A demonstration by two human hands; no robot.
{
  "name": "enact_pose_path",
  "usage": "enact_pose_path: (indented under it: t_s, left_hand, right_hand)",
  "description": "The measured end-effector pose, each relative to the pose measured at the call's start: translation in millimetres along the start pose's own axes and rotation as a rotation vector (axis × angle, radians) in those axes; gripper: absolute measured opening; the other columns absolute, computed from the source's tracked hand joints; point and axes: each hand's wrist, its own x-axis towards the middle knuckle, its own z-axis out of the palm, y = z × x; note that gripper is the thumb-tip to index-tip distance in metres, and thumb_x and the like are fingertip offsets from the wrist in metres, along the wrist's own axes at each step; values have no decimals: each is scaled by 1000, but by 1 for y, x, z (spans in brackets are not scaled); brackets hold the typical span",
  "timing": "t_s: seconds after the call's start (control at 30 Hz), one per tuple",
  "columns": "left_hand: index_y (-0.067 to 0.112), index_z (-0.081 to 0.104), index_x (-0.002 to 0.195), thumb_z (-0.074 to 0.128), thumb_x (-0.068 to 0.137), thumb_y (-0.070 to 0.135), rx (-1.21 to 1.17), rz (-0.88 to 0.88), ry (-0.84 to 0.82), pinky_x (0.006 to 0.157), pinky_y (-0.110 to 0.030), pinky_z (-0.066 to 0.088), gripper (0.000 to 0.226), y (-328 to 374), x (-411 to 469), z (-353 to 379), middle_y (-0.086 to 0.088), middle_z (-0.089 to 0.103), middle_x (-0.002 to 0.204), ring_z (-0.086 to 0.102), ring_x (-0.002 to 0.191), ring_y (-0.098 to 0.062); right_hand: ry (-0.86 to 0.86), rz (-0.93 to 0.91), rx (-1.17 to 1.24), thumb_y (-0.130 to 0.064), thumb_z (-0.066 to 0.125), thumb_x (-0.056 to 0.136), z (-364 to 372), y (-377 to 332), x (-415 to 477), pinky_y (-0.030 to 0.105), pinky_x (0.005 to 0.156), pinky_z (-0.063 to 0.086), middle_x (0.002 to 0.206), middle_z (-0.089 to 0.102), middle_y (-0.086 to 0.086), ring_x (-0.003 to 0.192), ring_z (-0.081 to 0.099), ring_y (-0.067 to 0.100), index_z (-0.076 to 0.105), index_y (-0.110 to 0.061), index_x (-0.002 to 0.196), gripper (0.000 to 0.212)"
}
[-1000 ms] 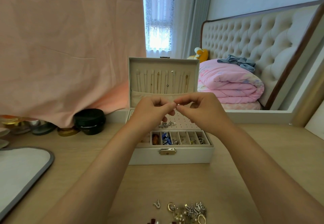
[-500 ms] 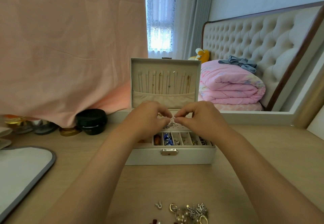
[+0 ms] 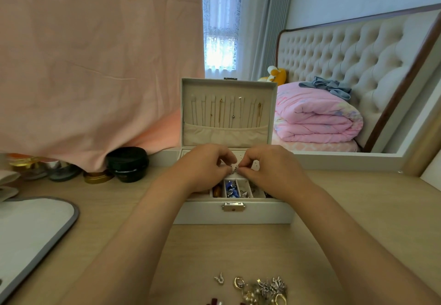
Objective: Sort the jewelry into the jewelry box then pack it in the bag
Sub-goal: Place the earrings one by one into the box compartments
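A white jewelry box (image 3: 233, 216) stands open on the wooden table, its lid (image 3: 226, 111) upright with thin necklaces hanging inside. Small front compartments hold amber, blue and silver pieces. My left hand (image 3: 202, 168) and my right hand (image 3: 267, 168) meet low over the perforated earring panel, both pinching a small silver earring (image 3: 235, 169) between the fingertips. A loose pile of gold and silver jewelry (image 3: 260, 289) lies on the table near the bottom edge.
A grey-rimmed white bag or pad (image 3: 31, 233) lies at the left. Black and gold cosmetic jars (image 3: 127, 164) sit under a pink cloth (image 3: 95, 66) at the back left. A mirror frame (image 3: 346, 157) behind the box reflects a bed.
Both hands have come down from in front of the lid to just above the earring panel, still pinching the small earring together.
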Motion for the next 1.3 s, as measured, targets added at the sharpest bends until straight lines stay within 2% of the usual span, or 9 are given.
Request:
enact_pose_path:
  t_s: [0.13,0.27,0.37,0.6,0.7,0.83,1.03,1.17,1.3]
  left_hand:
    - [32,72,113,66,94,27,34,17,-9,86,-26,49,21,2,-1,0,12,63,106,59,96,-5]
    - [32,73,111,65,95,26,70,40,-4,84,-24,45,19,3,-1,0,16,57,100,55,92,-3]
    - [31,73,112,64,95,25,92,49,-8,84,-24,44,20,4,-1,0,16,55,100,54,95,-4]
    - [32,69,118,65,95,27,76,50,-7,88,-26,48,25,2,-1,0,17,59,106,57,98,-4]
    - [33,72,113,64,94,28,101,65,-4,87,-26,47,21,3,-1,-1,19,54,98,54,94,-3]
    - [31,72,113,64,94,29,120,71,0,89,-27,47,20,3,0,0,18,53,101,52,95,-3]
    - [35,72,104,69,90,41,141,65,49,86,-32,53,16,3,1,6,17,57,99,56,93,-4]
    - [35,72,99,69,90,39,173,82,106,86,-37,54,10,4,3,11,20,56,90,54,91,-5]
    - [36,72,101,68,91,35,170,87,98,85,-34,53,11,3,4,10,22,54,89,53,90,-4]
  right_hand:
    - [-11,-14,-16,-39,72,86,1,1,0,26,70,45,87,67,-14,85,58,6,71,-31,82,9]
    - [-143,14,60,-36,71,84,-8,6,3,32,76,51,87,64,-21,83,58,-1,73,-36,81,4]
    - [-180,34,117,-30,66,85,-12,8,4,24,66,42,86,64,-21,73,55,-12,75,-36,83,12]
    - [-200,43,141,-25,62,89,-11,6,4,18,65,37,95,64,-18,73,51,-19,76,-39,93,20]
    - [-198,50,137,-24,62,88,-12,6,4,17,64,36,93,64,-18,74,51,-18,77,-38,90,21]
    - [-218,86,101,-29,63,86,-14,6,6,23,67,45,94,66,-20,68,54,-11,77,-39,88,18]
    - [-257,120,160,-29,64,87,-14,6,7,20,62,42,91,70,-17,66,55,-15,76,-35,88,14]
    - [-245,147,176,-29,62,85,-14,7,7,28,73,54,87,70,-16,79,62,0,76,-36,85,15]
    - [-258,148,203,-29,65,84,-12,7,6,27,74,55,87,70,-17,77,62,-1,74,-37,82,12]
